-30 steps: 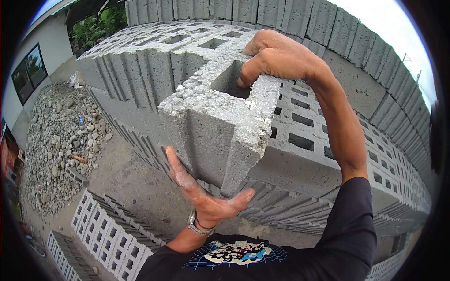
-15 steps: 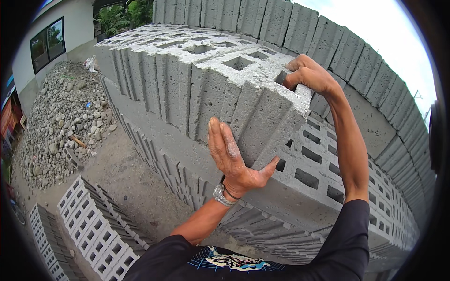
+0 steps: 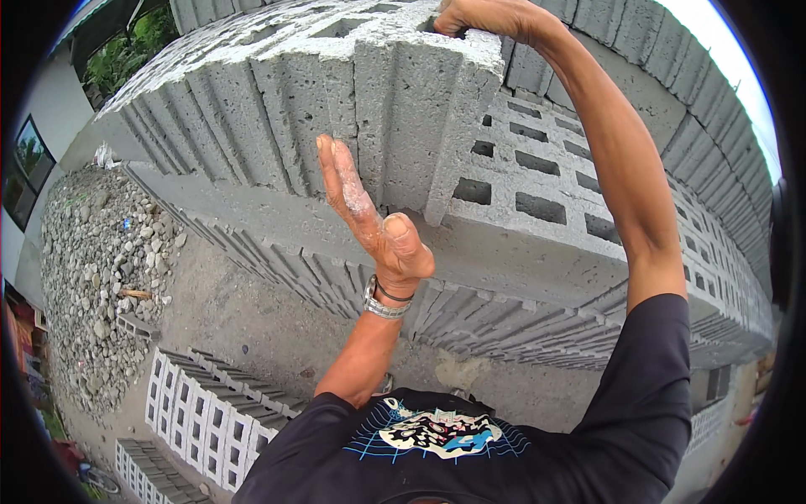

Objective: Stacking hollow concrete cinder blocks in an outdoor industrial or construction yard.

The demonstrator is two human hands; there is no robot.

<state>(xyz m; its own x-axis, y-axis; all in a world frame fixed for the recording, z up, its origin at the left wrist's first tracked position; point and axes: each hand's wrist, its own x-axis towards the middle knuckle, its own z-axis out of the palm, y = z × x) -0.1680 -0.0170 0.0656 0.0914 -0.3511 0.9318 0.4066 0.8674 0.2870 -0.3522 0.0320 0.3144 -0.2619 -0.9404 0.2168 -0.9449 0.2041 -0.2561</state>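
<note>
A grey hollow concrete block stands on edge at the near end of a row of blocks on top of a tall stack. My right hand grips this end block at its top, fingers hooked into one of its holes; the fingertips are partly hidden. My left hand is open and upright in front of the row's ribbed face, fingers stretched up and thumb toward me. Whether its fingers touch the block I cannot tell. It wears a metal watch.
Right of the end block lies a lower layer of blocks with holes facing up. More blocks rise behind. Down on the left are a gravel heap, a house wall with a window, and rows of blocks on the ground.
The view has shifted, so the stack's end sits higher and further left. My left hand has turned more edge-on, its thumb no longer spread along the block. My right hand keeps its grip.
</note>
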